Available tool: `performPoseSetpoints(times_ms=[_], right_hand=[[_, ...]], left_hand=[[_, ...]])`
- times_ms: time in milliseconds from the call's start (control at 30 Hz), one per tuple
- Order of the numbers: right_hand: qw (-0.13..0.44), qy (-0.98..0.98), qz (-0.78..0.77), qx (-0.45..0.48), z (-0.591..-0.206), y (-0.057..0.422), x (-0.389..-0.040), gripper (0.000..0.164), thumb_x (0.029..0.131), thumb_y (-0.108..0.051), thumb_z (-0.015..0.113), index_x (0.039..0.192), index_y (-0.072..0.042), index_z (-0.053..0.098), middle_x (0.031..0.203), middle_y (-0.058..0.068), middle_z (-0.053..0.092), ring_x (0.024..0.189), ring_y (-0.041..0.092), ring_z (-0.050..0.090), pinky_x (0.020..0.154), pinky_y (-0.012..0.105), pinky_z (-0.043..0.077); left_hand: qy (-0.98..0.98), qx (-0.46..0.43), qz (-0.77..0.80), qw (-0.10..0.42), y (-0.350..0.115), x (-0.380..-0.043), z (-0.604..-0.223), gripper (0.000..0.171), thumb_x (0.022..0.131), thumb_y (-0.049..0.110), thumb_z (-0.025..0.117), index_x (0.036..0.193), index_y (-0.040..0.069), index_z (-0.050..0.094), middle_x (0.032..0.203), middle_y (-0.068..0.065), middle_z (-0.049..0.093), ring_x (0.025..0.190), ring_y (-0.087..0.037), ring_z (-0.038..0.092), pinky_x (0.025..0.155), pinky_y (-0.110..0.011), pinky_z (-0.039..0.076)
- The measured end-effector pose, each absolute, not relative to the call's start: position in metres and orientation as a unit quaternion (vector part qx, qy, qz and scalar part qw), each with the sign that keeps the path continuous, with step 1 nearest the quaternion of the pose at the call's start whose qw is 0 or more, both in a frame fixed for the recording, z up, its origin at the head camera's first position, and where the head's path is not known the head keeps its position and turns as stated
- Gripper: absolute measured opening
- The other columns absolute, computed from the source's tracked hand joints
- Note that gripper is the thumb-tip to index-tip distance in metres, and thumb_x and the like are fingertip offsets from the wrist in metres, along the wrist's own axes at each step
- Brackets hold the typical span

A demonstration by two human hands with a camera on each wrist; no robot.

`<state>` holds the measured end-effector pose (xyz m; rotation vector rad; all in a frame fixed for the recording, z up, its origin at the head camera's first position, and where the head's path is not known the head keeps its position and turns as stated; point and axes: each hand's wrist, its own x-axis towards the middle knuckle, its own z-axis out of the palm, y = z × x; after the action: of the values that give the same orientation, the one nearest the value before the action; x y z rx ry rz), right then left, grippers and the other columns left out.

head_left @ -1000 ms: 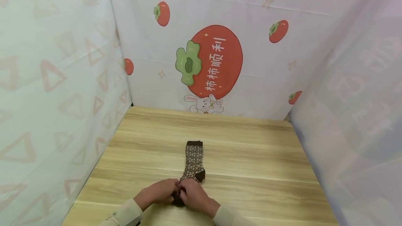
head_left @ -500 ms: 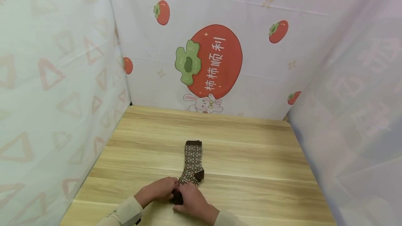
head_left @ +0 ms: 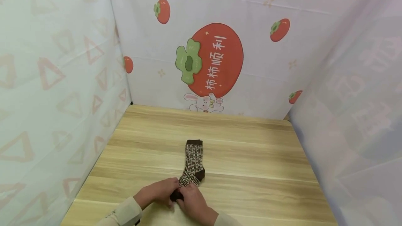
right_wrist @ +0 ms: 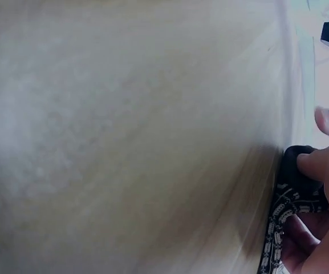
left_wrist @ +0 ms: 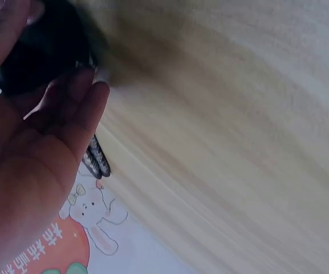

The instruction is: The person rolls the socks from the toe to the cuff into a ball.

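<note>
A pair of brown socks [head_left: 193,159] with a pale geometric pattern lies stacked on the table, dark cuffs pointing away from me. Two layered edges show at the cuff end. My left hand [head_left: 160,190] holds the dark toe [head_left: 177,195] from the left; in the left wrist view its thumb and fingers lie on either side of the dark fabric [left_wrist: 44,51]. From the right, my right hand [head_left: 195,200] pinches the toe end, thumb on the dark part and fingers under the patterned part [right_wrist: 281,217] in the right wrist view. Both hands partly cover the foot section.
The wood-grain table [head_left: 257,163] extends around the socks on both sides and behind. A white fabric backdrop [head_left: 141,37] with persimmon and rabbit prints rises at its far edge. Fabric side walls [head_left: 56,97] flank it left and right.
The dark toe has drawn up slightly, away from me, and shows less between the hands. My right hand has shifted its fingers on the toe. The cuff end has stayed almost in place.
</note>
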<state>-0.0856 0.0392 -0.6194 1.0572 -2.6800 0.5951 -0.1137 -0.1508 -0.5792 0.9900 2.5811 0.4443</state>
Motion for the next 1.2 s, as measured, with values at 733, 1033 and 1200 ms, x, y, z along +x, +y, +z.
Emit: performPoseSetpoints(times_ms=[733, 1033, 1200], right_hand=[[0.08, -0.917, 0.168, 0.352, -0.606, 0.039, -0.082, 0.011, 0.088, -0.023, 0.075, 0.084, -0.013, 0.073, 0.075, -0.007, 0.059, 0.074, 0.007, 0.048, 0.07, 0.02, 0.04], [0.039, -0.927, 0.238, 0.286, -0.61, 0.04, -0.082, 0.018, 0.089, -0.016, 0.074, 0.094, -0.015, 0.057, 0.079, -0.005, 0.059, 0.071, 0.007, 0.046, 0.062, 0.019, 0.038], [0.096, -0.932, 0.168, 0.308, -0.611, 0.041, -0.085, 0.013, 0.086, -0.02, 0.075, 0.087, -0.015, 0.063, 0.078, -0.006, 0.059, 0.072, 0.009, 0.05, 0.068, 0.023, 0.041]], left_hand=[[0.919, 0.356, 0.126, 0.114, -0.144, -0.112, -0.574, 0.013, 0.083, 0.012, 0.075, 0.074, 0.017, 0.068, 0.076, 0.008, 0.054, 0.064, 0.0, 0.037, 0.057, -0.018, 0.041], [0.922, 0.349, 0.148, 0.077, -0.14, -0.115, -0.577, 0.017, 0.081, 0.001, 0.074, 0.082, 0.015, 0.065, 0.073, 0.006, 0.065, 0.065, -0.001, 0.048, 0.059, -0.021, 0.044], [0.929, 0.327, 0.155, 0.078, -0.137, -0.115, -0.579, 0.018, 0.075, 0.001, 0.077, 0.08, 0.014, 0.067, 0.07, 0.008, 0.062, 0.063, -0.001, 0.043, 0.058, -0.021, 0.042]])
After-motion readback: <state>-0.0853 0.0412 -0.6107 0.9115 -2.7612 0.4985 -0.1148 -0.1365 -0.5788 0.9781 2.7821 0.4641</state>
